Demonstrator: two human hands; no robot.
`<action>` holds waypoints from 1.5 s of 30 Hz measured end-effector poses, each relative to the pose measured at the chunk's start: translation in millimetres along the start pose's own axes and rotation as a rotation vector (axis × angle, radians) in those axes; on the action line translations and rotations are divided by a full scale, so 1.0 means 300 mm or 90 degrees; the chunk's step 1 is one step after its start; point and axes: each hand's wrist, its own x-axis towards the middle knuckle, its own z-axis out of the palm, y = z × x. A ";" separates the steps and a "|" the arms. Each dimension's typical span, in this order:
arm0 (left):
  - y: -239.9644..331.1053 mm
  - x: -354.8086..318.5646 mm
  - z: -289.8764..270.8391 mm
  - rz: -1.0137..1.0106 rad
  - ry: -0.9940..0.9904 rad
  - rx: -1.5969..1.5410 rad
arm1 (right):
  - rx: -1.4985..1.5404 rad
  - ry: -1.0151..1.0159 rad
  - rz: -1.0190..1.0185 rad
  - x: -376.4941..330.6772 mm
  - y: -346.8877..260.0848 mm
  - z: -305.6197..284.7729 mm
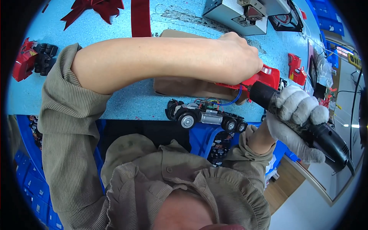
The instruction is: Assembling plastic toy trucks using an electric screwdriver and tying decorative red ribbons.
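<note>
My bare left hand (241,57) reaches across the table and is closed on a red toy truck cab (273,74), its fingers largely hidden behind the back of the hand. In a white glove, my right hand (301,109) wraps round a black corded electric screwdriver (264,94). The driver's nose points up and left, right at the red cab; whether its bit touches a screw I cannot tell. Blue wires run from the cab down to a black and silver toy truck chassis (207,117), which stands on its wheels near the table's front edge.
Beneath my left forearm lies a brown padded block (180,88). Another red cab with black parts (26,61) sits at far left, and a red piece (296,69) at right. A metal box (239,17), a fan (285,19) and a red bow (93,9) lie at the back.
</note>
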 end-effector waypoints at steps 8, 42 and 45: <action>0.007 0.002 -0.011 -0.051 -0.096 0.020 | -0.065 -0.018 0.031 0.008 0.021 0.061; -0.112 -0.194 0.184 -0.004 0.262 -0.352 | 0.044 -0.089 0.078 0.232 -0.001 -0.081; -0.114 -0.184 0.196 0.007 0.256 -0.363 | 0.010 -0.075 0.063 0.167 0.007 -0.056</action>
